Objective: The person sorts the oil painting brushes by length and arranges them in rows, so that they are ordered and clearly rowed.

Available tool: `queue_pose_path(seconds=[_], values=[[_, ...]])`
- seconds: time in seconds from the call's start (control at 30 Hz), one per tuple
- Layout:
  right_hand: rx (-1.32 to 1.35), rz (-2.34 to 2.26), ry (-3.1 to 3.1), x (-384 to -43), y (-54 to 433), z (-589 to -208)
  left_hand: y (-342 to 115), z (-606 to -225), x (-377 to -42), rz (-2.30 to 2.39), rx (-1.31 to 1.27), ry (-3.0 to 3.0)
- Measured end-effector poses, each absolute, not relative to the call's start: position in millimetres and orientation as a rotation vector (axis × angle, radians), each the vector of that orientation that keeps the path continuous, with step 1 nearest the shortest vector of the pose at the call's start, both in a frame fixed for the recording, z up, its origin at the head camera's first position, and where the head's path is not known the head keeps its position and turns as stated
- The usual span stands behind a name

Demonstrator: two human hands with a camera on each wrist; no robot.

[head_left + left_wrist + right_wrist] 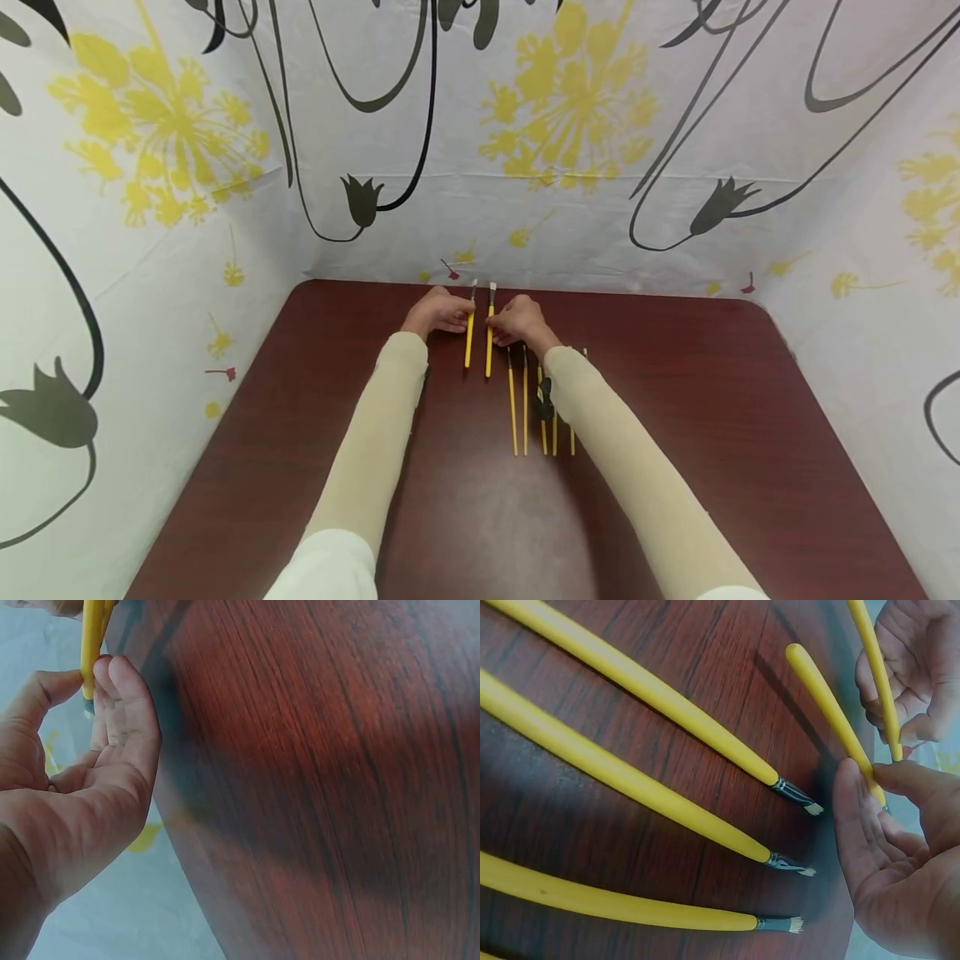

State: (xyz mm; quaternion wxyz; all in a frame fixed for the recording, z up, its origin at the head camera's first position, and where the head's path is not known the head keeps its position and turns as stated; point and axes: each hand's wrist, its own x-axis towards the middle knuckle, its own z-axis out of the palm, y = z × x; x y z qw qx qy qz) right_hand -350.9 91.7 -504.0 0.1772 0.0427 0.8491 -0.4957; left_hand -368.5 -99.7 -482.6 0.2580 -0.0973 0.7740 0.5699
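Near the table's far edge, my left hand (441, 312) pinches a yellow-handled paintbrush (469, 337) between thumb and fingers, bristles pointing away from me. Just to its right, my right hand (517, 320) pinches a second yellow paintbrush (490, 346) the same way. The two brushes stand side by side, a small gap between them. In the right wrist view, both brush handles tilt up off the table, and a shadow lies beneath the nearer paintbrush (825, 701). The left wrist view shows thumb and fingertips close around the yellow handle (91, 645).
Several more yellow paintbrushes (513, 408) lie in a row on the dark red wooden table (300, 467), partly under my right forearm. Their bristles point toward the far edge. A white cloth with yellow flowers (577, 100) hangs behind the table and along its sides.
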Motion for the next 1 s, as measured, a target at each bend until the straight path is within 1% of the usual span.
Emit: queue_pose_path(seconds=[0.23,0.6,1.0], values=[[0.192,-1.371,2.435,-356,91,-508,-96,-490,-374,1.489,-0.248,2.159],[0.163,-1.261,2.489,-361,81,-505,-93,-490,-378,1.452,-0.280,2.182],[0.152,-1.237,2.507,-360,81,-504,-91,-489,-381,1.409,-0.292,2.226]])
